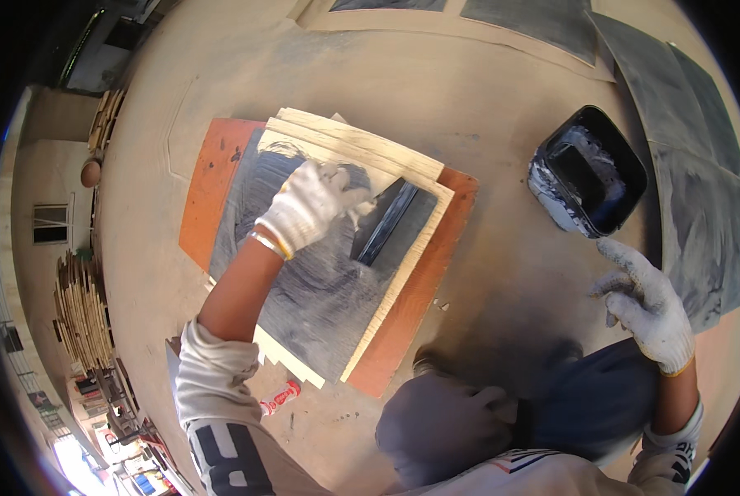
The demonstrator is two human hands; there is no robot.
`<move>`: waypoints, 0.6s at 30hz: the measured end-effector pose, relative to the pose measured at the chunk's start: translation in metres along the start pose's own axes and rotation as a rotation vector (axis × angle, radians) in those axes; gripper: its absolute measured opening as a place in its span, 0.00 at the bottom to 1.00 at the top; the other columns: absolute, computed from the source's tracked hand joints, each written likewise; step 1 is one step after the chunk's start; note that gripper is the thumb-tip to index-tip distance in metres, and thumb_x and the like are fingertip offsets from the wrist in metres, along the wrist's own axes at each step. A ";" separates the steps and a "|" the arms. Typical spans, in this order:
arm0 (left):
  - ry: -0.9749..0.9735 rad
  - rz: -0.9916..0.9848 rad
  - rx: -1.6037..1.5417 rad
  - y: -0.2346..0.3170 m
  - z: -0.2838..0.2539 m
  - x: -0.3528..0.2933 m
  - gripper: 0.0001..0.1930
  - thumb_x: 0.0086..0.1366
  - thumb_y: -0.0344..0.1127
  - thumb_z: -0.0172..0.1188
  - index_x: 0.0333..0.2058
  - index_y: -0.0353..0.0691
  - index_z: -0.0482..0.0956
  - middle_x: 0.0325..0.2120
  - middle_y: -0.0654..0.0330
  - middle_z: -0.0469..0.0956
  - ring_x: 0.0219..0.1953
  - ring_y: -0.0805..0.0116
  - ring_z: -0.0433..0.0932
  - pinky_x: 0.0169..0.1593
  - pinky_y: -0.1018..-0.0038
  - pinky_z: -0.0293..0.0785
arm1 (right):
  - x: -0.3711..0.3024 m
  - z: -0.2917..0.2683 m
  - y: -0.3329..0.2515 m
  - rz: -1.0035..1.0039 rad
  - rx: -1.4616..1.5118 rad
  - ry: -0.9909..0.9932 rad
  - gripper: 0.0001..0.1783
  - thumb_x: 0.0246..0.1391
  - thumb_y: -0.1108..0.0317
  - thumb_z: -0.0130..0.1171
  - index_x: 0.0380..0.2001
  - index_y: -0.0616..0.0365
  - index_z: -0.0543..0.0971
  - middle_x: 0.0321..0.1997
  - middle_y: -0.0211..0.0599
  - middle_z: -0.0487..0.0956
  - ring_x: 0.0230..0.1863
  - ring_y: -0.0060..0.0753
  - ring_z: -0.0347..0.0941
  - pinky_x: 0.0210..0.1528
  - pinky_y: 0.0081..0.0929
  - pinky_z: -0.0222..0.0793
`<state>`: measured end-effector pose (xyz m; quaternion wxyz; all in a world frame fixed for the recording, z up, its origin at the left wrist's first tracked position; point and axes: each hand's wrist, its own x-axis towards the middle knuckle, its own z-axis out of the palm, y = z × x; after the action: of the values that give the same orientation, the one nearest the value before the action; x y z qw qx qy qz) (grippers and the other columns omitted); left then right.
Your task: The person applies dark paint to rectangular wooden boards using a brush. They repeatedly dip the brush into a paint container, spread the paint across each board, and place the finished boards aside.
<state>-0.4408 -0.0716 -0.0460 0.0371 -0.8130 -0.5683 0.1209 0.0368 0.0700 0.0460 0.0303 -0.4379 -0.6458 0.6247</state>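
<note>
My left hand (pixel 312 202), in a white knitted glove, is closed over the top board (pixel 304 289) of a low stack. Its curled fingers hide whatever they grip. Dark grey coating is smeared in curved streaks over that board, with a bare pale wood strip at the far edge. Just right of the hand lies a long black flat-edged bar (pixel 386 221) on the coated surface. My right hand (pixel 647 306), gloved in stained white, hovers near my right knee with fingers apart and nothing in them. Beyond it stands a black tub (pixel 589 169) with grey paste on its walls.
Under the pale boards sits a reddish-brown panel (pixel 403 331). Grey-coated sheets (pixel 700 215) lie along the right, with more dark sheets (pixel 535 25) at the far side. A red-and-white can or wrapper (pixel 280 398) is on the floor. Stacked wood strips (pixel 83 314) stand far left.
</note>
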 end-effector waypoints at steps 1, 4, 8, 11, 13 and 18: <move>-0.022 -0.043 -0.032 -0.004 -0.002 0.008 0.23 0.58 0.36 0.68 0.54 0.57 0.86 0.33 0.66 0.79 0.41 0.64 0.80 0.44 0.66 0.75 | 0.000 0.001 -0.003 0.008 -0.023 0.003 0.38 0.54 0.84 0.53 0.72 0.64 0.69 0.42 0.43 0.85 0.35 0.22 0.75 0.41 0.23 0.76; 0.012 -0.120 -0.030 -0.010 -0.002 -0.001 0.25 0.59 0.34 0.69 0.57 0.54 0.83 0.35 0.65 0.80 0.42 0.62 0.80 0.45 0.64 0.75 | 0.000 0.000 0.005 -0.014 0.023 -0.011 0.39 0.53 0.85 0.53 0.72 0.64 0.68 0.42 0.44 0.84 0.36 0.22 0.75 0.41 0.23 0.76; 0.009 -0.463 -0.181 0.003 0.000 -0.053 0.27 0.60 0.34 0.69 0.60 0.49 0.80 0.37 0.57 0.81 0.41 0.52 0.81 0.48 0.57 0.79 | -0.013 -0.014 0.010 -0.028 0.087 0.037 0.39 0.54 0.85 0.54 0.72 0.64 0.68 0.43 0.43 0.84 0.37 0.22 0.75 0.43 0.23 0.75; -0.040 -0.909 -0.255 0.046 0.023 -0.082 0.25 0.72 0.41 0.61 0.65 0.49 0.73 0.42 0.48 0.83 0.42 0.47 0.85 0.45 0.53 0.84 | -0.011 -0.018 0.012 -0.042 0.076 0.027 0.39 0.55 0.85 0.55 0.73 0.63 0.68 0.44 0.42 0.84 0.37 0.23 0.76 0.43 0.22 0.75; -0.009 -0.969 -0.290 0.076 0.025 -0.069 0.25 0.74 0.41 0.58 0.68 0.51 0.73 0.40 0.49 0.82 0.42 0.45 0.84 0.44 0.52 0.82 | -0.005 -0.017 0.011 -0.053 0.068 0.002 0.39 0.57 0.85 0.55 0.73 0.62 0.67 0.44 0.42 0.84 0.37 0.23 0.76 0.42 0.21 0.75; -0.136 -0.828 -0.037 0.118 0.010 -0.025 0.23 0.72 0.39 0.59 0.65 0.57 0.77 0.33 0.52 0.80 0.33 0.50 0.85 0.34 0.53 0.82 | -0.002 -0.009 0.005 -0.048 0.110 -0.080 0.37 0.59 0.84 0.58 0.73 0.62 0.68 0.42 0.40 0.85 0.32 0.20 0.76 0.39 0.19 0.74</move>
<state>-0.3436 -0.1372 -0.0750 0.0305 -0.5066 -0.8503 0.1392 0.0456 0.0751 0.0447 0.0432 -0.3946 -0.6216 0.6753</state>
